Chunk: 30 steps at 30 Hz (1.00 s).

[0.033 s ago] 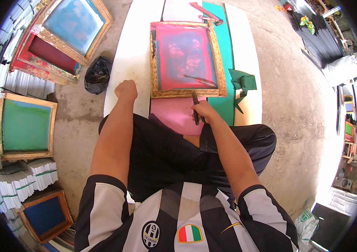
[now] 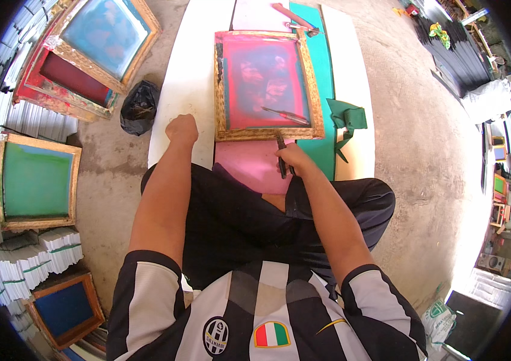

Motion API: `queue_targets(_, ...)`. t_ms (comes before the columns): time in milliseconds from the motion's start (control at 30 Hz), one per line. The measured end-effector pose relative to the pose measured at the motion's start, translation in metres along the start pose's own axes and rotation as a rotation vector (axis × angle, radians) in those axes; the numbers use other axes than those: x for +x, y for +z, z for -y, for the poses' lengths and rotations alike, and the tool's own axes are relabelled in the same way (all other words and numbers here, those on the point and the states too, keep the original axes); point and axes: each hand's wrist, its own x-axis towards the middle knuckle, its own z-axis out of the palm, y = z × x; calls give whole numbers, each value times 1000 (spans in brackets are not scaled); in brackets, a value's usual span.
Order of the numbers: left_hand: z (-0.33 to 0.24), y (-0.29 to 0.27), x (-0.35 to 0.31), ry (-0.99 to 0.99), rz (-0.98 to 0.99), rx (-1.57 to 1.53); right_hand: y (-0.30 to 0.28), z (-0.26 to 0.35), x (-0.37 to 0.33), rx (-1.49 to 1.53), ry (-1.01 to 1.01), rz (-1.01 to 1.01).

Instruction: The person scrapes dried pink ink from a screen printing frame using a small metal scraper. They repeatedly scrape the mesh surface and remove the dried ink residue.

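My right hand (image 2: pixel 294 156) is closed around dark-handled pliers (image 2: pixel 281 159), whose jaw end meets the near edge of a wooden-framed printing screen (image 2: pixel 267 133). The screen lies flat, its mesh pink and blue-grey. Across the mesh's near right part rests a screwdriver (image 2: pixel 288 115) with a red handle. My left hand (image 2: pixel 182 128) makes a fist on the white board (image 2: pixel 192 66), left of the frame; whatever its fingers may hold is hidden. Beyond the screen's far right corner lies a tool with a reddish handle and metal end (image 2: pixel 297 21).
The screen lies over pink and green strips (image 2: pixel 321 159). A dark green cloth (image 2: pixel 348 117) is at its right. On the left are a black plastic bag (image 2: pixel 140 108), other framed screens (image 2: pixel 36 180) and paper stacks (image 2: pixel 24 259). Dark sheets (image 2: pixel 457 57) are piled at the far right.
The pliers in my right hand have shifted very slightly. My left hand, the screen and the screwdriver stay where they were.
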Motion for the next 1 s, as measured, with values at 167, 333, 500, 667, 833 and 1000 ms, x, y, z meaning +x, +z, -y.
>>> queue_targets(167, -20, -4, -5, 33, 61, -48, -15, 7, 7, -121, 69, 30)
queue_targets(333, -28, 12, 5, 163, 137, -90, -14, 22, 2, -108, 131, 1)
queue_targets(500, -45, 4, -4, 285, 151, -91, -16, 23, 8, -209, 151, -34)
queue_targets(667, -43, 13, 3, 318, 153, -89, -3, 21, -6, -462, -9, -145)
queue_targets(833, -46, 8, -3, 314, 142, -110, 3, -4, 12, -581, -101, -331)
queue_targets(1000, -44, 12, 1, 310, 164, -116, 17, -2, -1, -668, -129, -470)
